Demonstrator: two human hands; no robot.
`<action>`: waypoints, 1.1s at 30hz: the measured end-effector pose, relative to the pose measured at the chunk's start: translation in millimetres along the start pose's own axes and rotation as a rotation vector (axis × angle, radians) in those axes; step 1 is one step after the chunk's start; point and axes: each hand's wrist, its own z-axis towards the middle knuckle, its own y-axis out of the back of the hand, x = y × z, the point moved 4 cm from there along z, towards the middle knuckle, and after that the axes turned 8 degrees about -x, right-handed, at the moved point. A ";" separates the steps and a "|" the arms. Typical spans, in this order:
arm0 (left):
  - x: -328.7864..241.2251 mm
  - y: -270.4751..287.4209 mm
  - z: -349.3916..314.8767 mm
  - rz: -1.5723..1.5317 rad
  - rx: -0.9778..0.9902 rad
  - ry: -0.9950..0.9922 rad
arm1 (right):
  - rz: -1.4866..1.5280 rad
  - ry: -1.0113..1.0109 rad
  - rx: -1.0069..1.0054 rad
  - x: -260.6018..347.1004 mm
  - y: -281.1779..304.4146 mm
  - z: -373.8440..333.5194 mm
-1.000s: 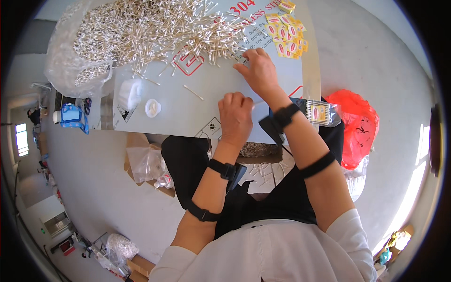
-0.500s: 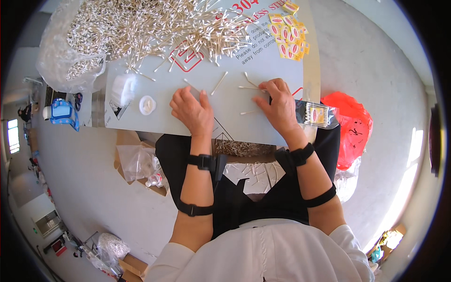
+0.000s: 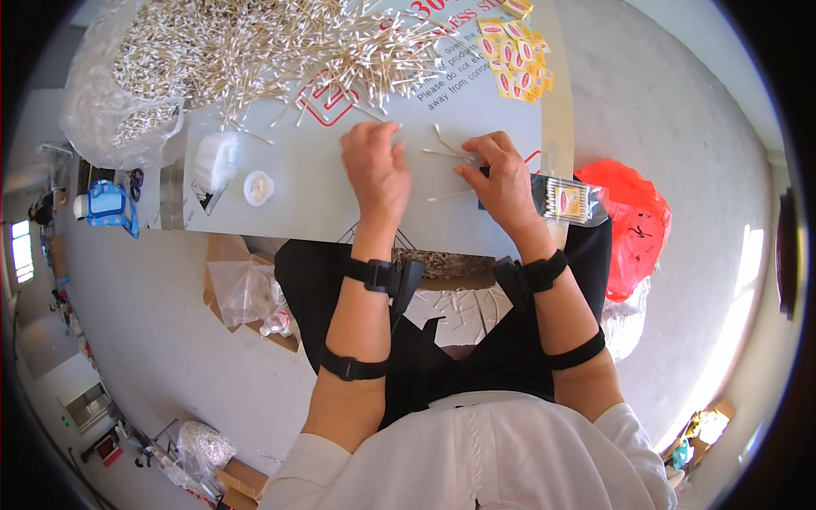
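Note:
My left hand (image 3: 376, 170) is over the middle of the steel-coloured sheet covering the table (image 3: 314, 200), its fingers curled inward and its thumb drawn toward them. Whatever sits between its fingertips is hidden. To its right, my right hand (image 3: 503, 180) has thumb and fingers bent together at the inner ends of cotton swabs (image 3: 444, 154). Two of these swabs stick out leftward from the fingertips, and another swab (image 3: 449, 195) reaches out from below the thumb. Beside the right hand lies a clear pack of swabs with a yellow card (image 3: 567, 200), on dark film.
A large heap of loose cotton swabs (image 3: 255, 51) covers the far left, beside a plastic bag (image 3: 119, 119). Yellow cards (image 3: 516, 59) lie far right. A small round white tub (image 3: 258, 188) and a white plastic piece (image 3: 217, 161) sit left. A red bag (image 3: 629, 229) is right.
My left hand has moved right and farther over the sheet, its fingers curling; the lone swab that lay there is out of sight. My right hand has hardly moved. The view has shifted slightly.

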 end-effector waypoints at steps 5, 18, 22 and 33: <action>-30.2 -21.2 30.8 -0.014 0.212 -0.244 | -0.140 0.165 -0.022 -4.7 -4.8 7.4; -18.9 -6.9 3.8 0.010 0.323 -0.243 | 0.538 -0.297 -0.240 -34.4 11.4 3.5; -25.8 -5.8 5.7 0.052 0.379 -0.295 | 0.431 -0.246 -0.225 -34.9 4.1 2.9; -21.7 25.2 -15.7 -0.023 0.391 -0.252 | 0.344 -0.192 -0.174 -30.8 6.7 -7.3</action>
